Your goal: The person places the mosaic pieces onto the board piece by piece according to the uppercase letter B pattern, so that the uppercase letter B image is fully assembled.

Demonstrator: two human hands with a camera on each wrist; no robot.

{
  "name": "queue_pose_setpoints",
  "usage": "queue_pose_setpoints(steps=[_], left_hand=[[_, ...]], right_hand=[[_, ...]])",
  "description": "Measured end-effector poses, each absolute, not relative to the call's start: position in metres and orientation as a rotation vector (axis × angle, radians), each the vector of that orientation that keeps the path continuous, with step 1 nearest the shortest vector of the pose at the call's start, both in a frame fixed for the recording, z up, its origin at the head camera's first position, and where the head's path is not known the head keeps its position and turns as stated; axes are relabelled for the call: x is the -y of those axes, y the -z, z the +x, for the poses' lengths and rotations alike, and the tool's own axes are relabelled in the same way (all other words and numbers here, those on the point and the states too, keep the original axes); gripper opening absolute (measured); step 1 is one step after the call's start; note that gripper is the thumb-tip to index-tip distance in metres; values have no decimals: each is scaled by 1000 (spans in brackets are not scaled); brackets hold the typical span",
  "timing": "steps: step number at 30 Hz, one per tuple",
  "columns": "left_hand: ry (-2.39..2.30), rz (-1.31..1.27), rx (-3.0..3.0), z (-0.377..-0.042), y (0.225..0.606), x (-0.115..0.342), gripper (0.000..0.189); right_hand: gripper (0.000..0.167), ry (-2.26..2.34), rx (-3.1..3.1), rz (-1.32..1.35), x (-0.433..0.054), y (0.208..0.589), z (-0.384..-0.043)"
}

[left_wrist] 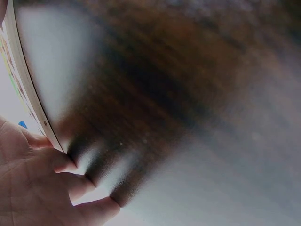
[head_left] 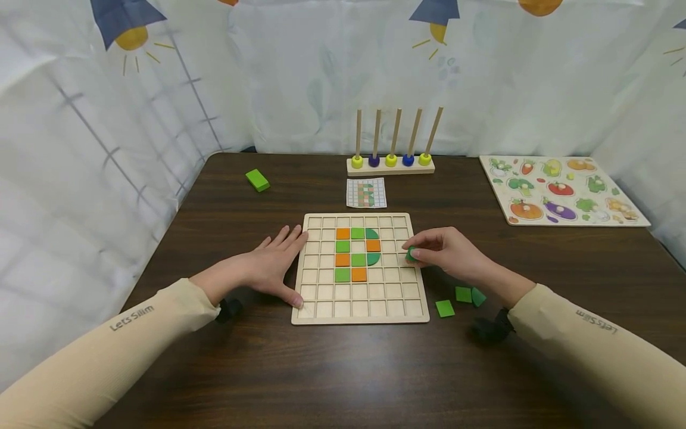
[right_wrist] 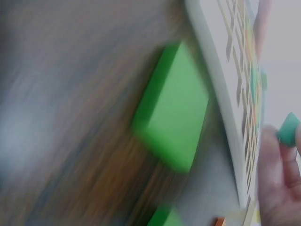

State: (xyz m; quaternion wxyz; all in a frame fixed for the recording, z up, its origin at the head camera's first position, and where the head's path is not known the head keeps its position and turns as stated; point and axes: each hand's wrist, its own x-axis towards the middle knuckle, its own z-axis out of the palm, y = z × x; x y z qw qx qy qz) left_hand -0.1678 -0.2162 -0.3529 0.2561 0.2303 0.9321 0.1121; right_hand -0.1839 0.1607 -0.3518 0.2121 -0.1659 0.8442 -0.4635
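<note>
A wooden grid board [head_left: 386,292] lies on the dark table, with several orange, light green and rounded dark green tiles set in its squares. My left hand [head_left: 268,262] rests along the board's left edge, fingers spread and thumb at the lower left corner. Above the board's right edge, my right hand [head_left: 455,253] pinches a small dark green tile [right_wrist: 289,128] between thumb and fingers; its full shape is partly hidden. Nearest that hand on the table are two light green square tiles [head_left: 445,308] and a dark green curved tile [head_left: 479,297].
Behind the board lies a printed pattern card [head_left: 366,192]. Farther back stands a peg rack [head_left: 391,169] with coloured rings on upright rods. A vegetable puzzle board [head_left: 573,219] is at the back right, and a light green block [head_left: 258,180] at the back left.
</note>
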Motion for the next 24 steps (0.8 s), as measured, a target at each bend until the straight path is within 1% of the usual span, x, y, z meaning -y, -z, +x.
queue_pose_setpoints(steps=[9,14,24], left_hand=[[-300,639,-2537,-168,353,216,139],[-300,637,-2539,-169,354,217,140],[-301,629,-2535,-169,355,217,141]], right_hand=[[25,1408,-2193,-327,-139,359,-185],[22,1419,-2142,-307,-125,360,-180],[17,1310,-2267,-322,-107,362,-174]])
